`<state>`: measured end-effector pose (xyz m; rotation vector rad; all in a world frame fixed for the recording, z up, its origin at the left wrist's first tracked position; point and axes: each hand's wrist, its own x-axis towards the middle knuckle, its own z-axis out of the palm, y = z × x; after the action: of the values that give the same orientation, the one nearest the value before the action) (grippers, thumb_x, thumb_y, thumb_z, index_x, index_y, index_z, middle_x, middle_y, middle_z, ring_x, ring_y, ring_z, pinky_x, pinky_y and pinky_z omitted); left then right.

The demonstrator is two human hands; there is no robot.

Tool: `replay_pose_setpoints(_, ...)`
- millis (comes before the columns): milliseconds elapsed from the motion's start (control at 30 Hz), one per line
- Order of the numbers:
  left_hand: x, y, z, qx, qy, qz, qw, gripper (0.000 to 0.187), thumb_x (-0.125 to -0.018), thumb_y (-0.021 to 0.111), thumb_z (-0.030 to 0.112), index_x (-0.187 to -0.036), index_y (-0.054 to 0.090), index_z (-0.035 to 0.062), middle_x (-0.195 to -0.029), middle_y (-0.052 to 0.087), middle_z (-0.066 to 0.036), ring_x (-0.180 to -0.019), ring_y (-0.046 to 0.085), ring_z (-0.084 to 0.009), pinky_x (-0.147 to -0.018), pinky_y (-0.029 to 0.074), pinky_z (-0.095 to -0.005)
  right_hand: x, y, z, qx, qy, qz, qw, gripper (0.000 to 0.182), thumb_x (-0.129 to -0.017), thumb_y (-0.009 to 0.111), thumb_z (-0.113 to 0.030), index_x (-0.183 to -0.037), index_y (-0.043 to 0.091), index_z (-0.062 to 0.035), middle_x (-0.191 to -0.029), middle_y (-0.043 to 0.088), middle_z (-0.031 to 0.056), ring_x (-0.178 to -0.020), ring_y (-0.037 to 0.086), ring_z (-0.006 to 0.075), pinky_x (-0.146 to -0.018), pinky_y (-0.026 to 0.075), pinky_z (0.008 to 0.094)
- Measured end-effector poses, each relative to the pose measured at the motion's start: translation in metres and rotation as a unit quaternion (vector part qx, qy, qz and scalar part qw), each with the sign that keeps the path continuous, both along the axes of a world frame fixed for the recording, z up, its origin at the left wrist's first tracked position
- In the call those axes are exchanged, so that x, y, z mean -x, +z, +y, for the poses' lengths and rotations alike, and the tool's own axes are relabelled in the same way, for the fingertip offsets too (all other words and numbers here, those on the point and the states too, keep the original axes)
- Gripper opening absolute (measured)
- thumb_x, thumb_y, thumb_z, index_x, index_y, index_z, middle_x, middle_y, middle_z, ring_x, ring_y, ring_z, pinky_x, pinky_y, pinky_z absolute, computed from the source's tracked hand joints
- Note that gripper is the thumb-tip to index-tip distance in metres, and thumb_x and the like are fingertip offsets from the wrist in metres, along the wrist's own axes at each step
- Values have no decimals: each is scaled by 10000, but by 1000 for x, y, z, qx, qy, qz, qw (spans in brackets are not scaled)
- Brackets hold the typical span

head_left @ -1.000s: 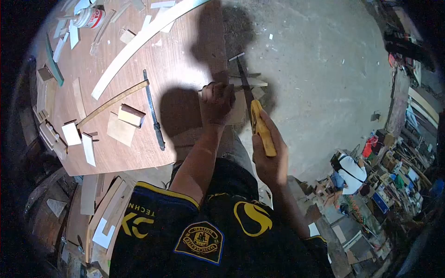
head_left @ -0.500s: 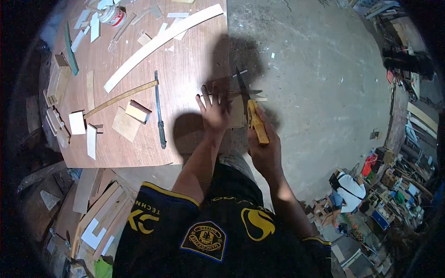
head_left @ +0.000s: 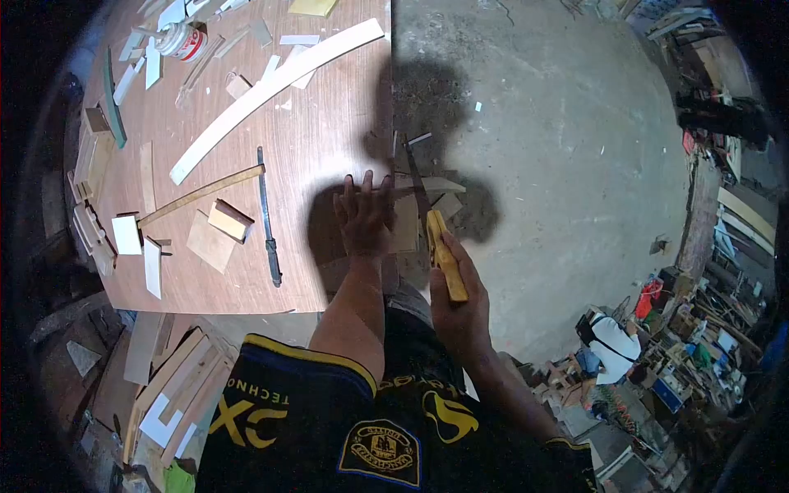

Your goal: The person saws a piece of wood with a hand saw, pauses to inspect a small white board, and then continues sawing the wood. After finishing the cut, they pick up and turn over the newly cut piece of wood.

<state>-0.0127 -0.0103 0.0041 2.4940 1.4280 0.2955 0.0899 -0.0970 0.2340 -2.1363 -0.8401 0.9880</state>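
Observation:
My right hand [head_left: 462,300] is wrapped around the yellow wooden handle of a handsaw [head_left: 446,256], just off the table's right edge. The dark saw blade points away from me and crosses a thin curved wood piece [head_left: 440,186] that juts past that edge. My left hand [head_left: 364,220] lies flat near the edge, palm down with fingers spread, its fingertips at the near end of this piece. Shadow covers much of the area around both hands. Left of my left hand lies a thin dark blade with a black handle [head_left: 273,259].
On the wooden table [head_left: 296,205] are a long pale curved strip [head_left: 271,86], a brown curved strip [head_left: 201,194], a small wood block [head_left: 228,220] and a white jar [head_left: 181,41]. A person [head_left: 612,349] sits among scrap wood at lower right.
The saw and my right hand have come back toward me, along the blade's line. My left hand stays flat at the table's edge. The whole view has shifted slightly.

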Motion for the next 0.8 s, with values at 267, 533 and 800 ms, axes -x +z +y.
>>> replay_pose_setpoints(267, 0, 3, -1, 26, 5, 14, 1000, 639, -901, 613, 314, -1515, 437, 340, -1616, 344, -39, -1506, 257, -389, -1184, 214, -622, 2, 3, -4, 27, -15, 72, 997, 545, -1029, 485, -102, -1545, 332, -12, -1239, 595, 180, -685, 494, 66, -590, 471, 234)
replay_pose_setpoints(533, -5, 37, 15, 259, 34, 1, 965, 620, -912, 589, 315, -1512, 439, 362, -1612, 350, -44, -1491, 278, -393, -1175, 219, -630, 1, 5, 10, 28, -19, 10, 999, 553, -1005, 542, -93, -1522, 358, -22, -1440, 518, 260, -1283, 575, 384, -1005, 516, 408)
replay_pose_setpoints(800, -1, 47, 17, 291, -20, 98, 952, 518, -940, 570, 333, -1455, 520, 354, -1576, 414, -39, -1477, 310, -380, -1175, 248, -607, 19, -10, 1, 9, -65, 11, 998, 527, -1001, 535, -68, -1497, 392, 36, -1418, 545, 257, -1242, 605, 304, -978, 526, 374)
